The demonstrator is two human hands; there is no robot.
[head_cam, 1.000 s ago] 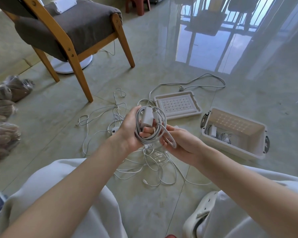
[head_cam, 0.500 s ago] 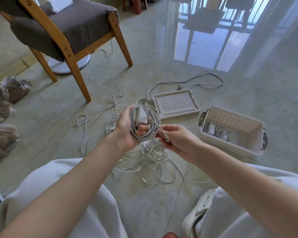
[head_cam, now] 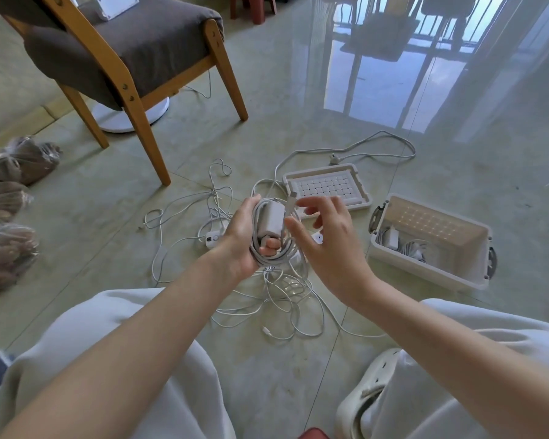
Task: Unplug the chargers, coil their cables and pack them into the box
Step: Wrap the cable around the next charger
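Glossy floor tiles (head_cam: 86,236) are seen beneath a seated person. A white charger brick (head_cam: 271,218), wrapped in its coiled cable (head_cam: 276,258), is gripped in the left hand (head_cam: 240,239), left of the open box (head_cam: 425,270). The right hand (head_cam: 330,245) is held open beside the coil, grasping nothing. The bundle is judged light but springy, so loops and brick are best clasped together. Loose cables (head_cam: 286,299) are tangled left of the box, and its lid (head_cam: 325,186) is laid beyond.

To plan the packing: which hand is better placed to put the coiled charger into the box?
Probably the left hand: it grips the coiled charger. The right hand is open beside it, though the box lies on its side.
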